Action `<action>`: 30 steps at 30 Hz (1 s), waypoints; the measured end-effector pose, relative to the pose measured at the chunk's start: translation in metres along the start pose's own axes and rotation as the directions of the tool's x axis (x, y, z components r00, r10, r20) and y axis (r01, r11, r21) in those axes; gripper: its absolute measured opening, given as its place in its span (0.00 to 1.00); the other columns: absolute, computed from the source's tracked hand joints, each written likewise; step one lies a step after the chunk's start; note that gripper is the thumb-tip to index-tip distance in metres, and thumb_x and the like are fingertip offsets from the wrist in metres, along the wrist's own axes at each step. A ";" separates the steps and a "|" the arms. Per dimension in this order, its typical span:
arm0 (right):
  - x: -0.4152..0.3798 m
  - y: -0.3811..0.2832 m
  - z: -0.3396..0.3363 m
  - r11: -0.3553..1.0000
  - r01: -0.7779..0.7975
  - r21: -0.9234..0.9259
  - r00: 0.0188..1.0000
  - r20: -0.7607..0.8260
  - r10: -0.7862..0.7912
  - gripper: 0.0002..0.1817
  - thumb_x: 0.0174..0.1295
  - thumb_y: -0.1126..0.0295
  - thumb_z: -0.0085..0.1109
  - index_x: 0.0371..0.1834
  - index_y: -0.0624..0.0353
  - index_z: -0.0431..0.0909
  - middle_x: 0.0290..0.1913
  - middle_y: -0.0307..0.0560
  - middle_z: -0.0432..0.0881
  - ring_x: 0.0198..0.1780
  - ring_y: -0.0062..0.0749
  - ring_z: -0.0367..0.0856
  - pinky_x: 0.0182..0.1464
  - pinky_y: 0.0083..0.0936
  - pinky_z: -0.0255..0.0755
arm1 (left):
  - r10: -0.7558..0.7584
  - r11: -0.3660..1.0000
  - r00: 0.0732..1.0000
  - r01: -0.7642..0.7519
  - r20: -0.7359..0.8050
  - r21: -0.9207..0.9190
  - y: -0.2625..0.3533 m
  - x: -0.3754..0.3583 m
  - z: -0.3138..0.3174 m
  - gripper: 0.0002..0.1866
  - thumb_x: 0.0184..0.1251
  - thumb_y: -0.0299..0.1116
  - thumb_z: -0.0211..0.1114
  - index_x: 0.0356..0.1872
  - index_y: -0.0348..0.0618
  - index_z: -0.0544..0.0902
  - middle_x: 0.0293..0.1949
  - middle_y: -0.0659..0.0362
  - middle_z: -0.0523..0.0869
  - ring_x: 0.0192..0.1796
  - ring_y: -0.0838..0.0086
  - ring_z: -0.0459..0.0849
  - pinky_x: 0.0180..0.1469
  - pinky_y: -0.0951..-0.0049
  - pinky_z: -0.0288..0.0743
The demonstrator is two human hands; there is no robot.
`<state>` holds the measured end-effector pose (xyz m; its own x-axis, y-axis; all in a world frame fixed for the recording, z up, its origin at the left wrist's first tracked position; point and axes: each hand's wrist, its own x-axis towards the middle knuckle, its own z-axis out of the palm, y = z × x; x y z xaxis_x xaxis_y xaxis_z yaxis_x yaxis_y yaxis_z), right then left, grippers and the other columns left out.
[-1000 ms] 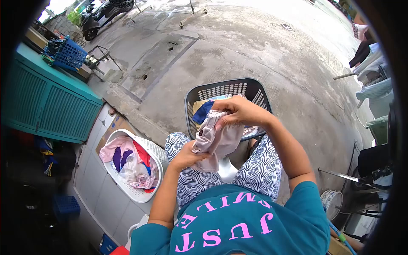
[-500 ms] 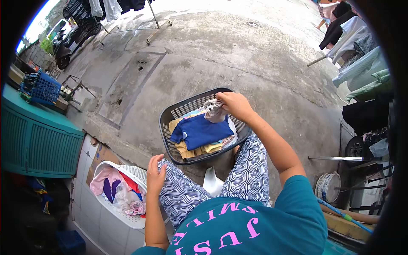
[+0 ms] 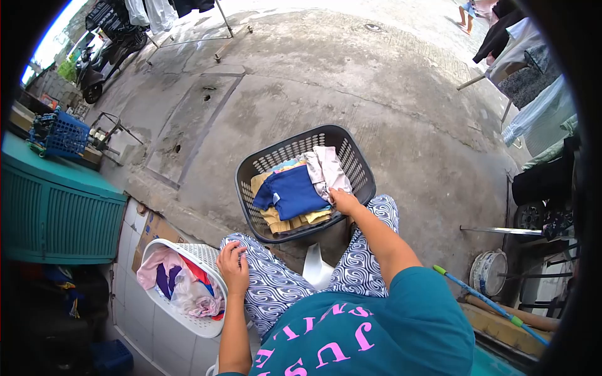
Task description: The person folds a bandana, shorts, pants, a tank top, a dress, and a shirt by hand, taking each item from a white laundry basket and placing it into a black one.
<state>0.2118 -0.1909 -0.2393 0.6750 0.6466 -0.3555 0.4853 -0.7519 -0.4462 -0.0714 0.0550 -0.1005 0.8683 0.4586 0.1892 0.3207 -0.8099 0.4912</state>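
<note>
A dark grey basket (image 3: 249, 164) stands in front of my knees with folded clothes in it. On top of them lies a folded navy blue garment (image 3: 293, 191). Beside it, on the basket's right side, a pale pinkish garment (image 3: 326, 168) is laid out flat. My right hand (image 3: 343, 201) pinches the lower edge of this pale garment. My left hand (image 3: 233, 266) rests near my left knee with its fingers apart, holding nothing. To its left, a tilted white basket (image 3: 207, 252) holds loose pink, purple, red and white clothes (image 3: 187, 289).
A teal louvred cabinet (image 3: 66, 200) stands at the left with a blue basket (image 3: 69, 133) on it. Clothes hang at the right (image 3: 542, 119) and top left. A blue pole (image 3: 480, 294) and a white bucket (image 3: 488, 273) are at the lower right. A person's legs (image 3: 465, 20) show far off.
My right hand has moved down and towards me; the pale garment, bunched up and raised before, now lies spread in the dark basket. My left hand has lowered slightly.
</note>
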 end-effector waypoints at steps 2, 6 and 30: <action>-0.005 -0.008 -0.011 1.000 -0.015 0.004 0.993 -0.116 0.015 0.11 0.51 0.77 0.44 0.39 0.56 0.69 0.42 0.50 0.78 0.50 0.46 0.73 0.45 0.39 0.67 | -0.002 1.000 1.000 0.002 -0.015 -0.010 -0.001 0.001 0.002 0.08 0.52 0.27 0.57 0.35 0.46 0.78 0.49 0.60 0.75 0.58 0.65 0.68 0.61 0.62 0.52; -0.010 -0.014 -0.004 1.000 0.008 0.007 0.932 -0.362 -0.004 0.06 0.51 0.76 0.45 0.32 0.57 0.71 0.32 0.50 0.78 0.38 0.46 0.77 0.38 0.39 0.68 | -0.120 0.993 0.990 0.120 -0.080 -0.004 -0.004 -0.007 0.006 0.19 0.54 0.31 0.59 0.49 0.43 0.73 0.55 0.51 0.70 0.61 0.58 0.65 0.62 0.60 0.54; -0.068 -0.064 0.026 0.962 0.213 0.173 0.934 -0.323 -0.149 0.15 0.49 0.84 0.44 0.40 0.64 0.74 0.60 0.53 0.67 0.57 0.44 0.68 0.55 0.32 0.63 | -0.857 0.073 0.316 0.857 0.407 -0.511 -0.225 -0.111 0.073 0.20 0.55 0.29 0.55 0.52 0.43 0.72 0.47 0.47 0.79 0.50 0.63 0.76 0.48 0.68 0.68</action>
<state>0.1201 -0.1829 -0.2079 0.7379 0.6749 -0.0002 0.5147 -0.5628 -0.6468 -0.2120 0.1596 -0.2944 0.1532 0.6900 -0.7074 0.5740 0.5206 0.6321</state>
